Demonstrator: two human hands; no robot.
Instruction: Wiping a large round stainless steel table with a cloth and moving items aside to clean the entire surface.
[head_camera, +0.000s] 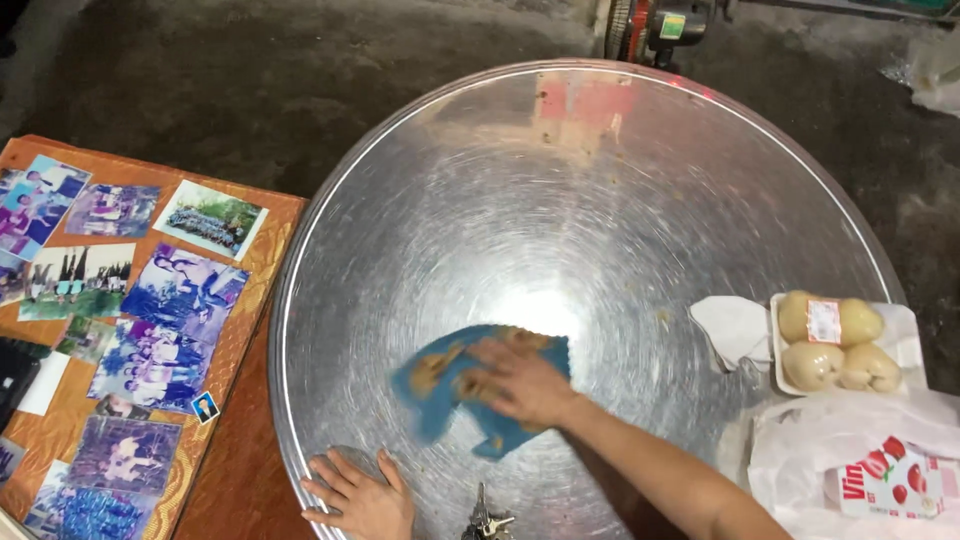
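Wiping of a round shiny metal surface (600, 200)

A blue stained cloth (450, 385) is pressed flat under the right hand (520, 382), fingers spread; the left hand (362, 498) is rested splayed at the near rim.

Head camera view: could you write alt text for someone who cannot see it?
A person's right hand presses a blue cloth onto a large round metal tabletop, while the left hand rests flat at its near edge beside some keys. Printed photos cover a wooden table to the left; packaged pale fruit sits right.

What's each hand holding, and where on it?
Right hand presses flat on the middle of a blue cloth on the metal tray; not gripped. Left hand rests flat on the tray's near rim, holding nothing.
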